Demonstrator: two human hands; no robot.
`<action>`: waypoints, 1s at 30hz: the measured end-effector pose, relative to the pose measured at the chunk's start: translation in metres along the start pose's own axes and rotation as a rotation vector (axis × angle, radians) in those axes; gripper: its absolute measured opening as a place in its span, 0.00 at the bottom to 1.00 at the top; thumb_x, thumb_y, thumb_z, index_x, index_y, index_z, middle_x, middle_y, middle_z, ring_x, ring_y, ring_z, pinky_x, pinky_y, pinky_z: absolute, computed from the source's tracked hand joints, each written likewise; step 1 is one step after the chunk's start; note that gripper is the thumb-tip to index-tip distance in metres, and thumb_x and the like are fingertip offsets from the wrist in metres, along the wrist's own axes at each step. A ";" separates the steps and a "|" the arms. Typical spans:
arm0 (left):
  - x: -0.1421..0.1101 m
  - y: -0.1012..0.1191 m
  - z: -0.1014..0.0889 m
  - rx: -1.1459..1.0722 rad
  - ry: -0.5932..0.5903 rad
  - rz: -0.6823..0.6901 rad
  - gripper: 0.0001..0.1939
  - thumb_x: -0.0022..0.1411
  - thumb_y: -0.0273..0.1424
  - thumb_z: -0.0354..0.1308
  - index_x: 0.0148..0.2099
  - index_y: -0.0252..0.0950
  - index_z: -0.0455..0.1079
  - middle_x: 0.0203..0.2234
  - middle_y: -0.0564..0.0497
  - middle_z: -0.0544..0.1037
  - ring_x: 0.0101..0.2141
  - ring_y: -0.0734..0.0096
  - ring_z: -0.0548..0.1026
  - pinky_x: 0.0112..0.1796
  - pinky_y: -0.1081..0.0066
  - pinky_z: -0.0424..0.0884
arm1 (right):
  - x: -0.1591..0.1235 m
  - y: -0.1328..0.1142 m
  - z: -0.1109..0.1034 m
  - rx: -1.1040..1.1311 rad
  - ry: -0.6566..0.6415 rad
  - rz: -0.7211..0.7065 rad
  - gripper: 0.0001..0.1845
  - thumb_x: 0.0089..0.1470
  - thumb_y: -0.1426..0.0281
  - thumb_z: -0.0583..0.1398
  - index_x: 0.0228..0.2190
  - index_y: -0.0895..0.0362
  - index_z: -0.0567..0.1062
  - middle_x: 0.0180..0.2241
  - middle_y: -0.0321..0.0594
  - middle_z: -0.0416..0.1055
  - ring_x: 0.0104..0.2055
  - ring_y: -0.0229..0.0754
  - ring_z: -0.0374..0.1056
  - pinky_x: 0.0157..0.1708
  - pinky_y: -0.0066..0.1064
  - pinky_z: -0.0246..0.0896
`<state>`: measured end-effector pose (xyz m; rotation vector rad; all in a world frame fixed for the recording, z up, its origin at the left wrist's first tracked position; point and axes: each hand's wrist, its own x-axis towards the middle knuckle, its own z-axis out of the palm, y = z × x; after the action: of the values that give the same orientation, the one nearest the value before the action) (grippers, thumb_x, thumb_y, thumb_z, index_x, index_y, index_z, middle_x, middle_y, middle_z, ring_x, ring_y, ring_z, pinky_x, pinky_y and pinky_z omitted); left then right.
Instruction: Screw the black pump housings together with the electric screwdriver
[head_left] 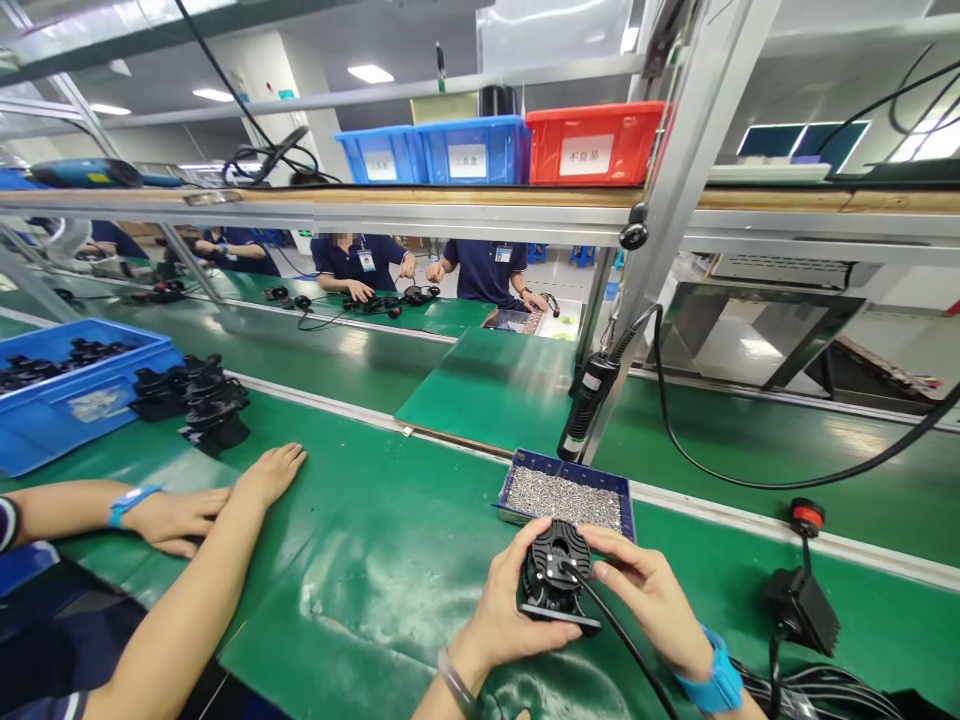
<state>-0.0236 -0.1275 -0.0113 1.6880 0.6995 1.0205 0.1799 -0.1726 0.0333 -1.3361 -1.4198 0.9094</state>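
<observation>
My left hand (499, 600) grips a black round housing (559, 570) with a grooved top and a flat base plate, thumb below and fingers at its upper left. The thumb and fingers of my right hand (649, 590) close on the right side of the same housing. A black cable (626, 640) leaves its top and runs down between my hands. Just behind it lies a blue tray (630, 515) full of small metal screws (562, 497). What lies under the housing is hidden.
A black electric screwdriver (589, 410) hangs above the tray. To the right are a black box-shaped part (802, 605) and coiled cables (795, 690). At left, a co-worker's arms (202, 570) rest on the green mat (360, 530), near stacked black parts (210, 405) and a blue bin (90, 420).
</observation>
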 end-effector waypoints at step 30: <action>0.006 -0.003 0.006 -0.023 0.032 0.183 0.36 0.44 0.43 0.75 0.53 0.40 0.65 0.45 0.49 0.75 0.45 0.59 0.76 0.50 0.59 0.72 | 0.052 -0.176 -0.022 0.610 0.131 -0.344 0.37 0.42 0.33 0.59 0.29 0.56 0.77 0.17 0.37 0.73 0.12 0.36 0.61 0.12 0.27 0.57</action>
<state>-0.0158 -0.1239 -0.0136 1.7428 0.5589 1.1816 0.1537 -0.1453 0.2146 -0.6582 -1.0988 0.9041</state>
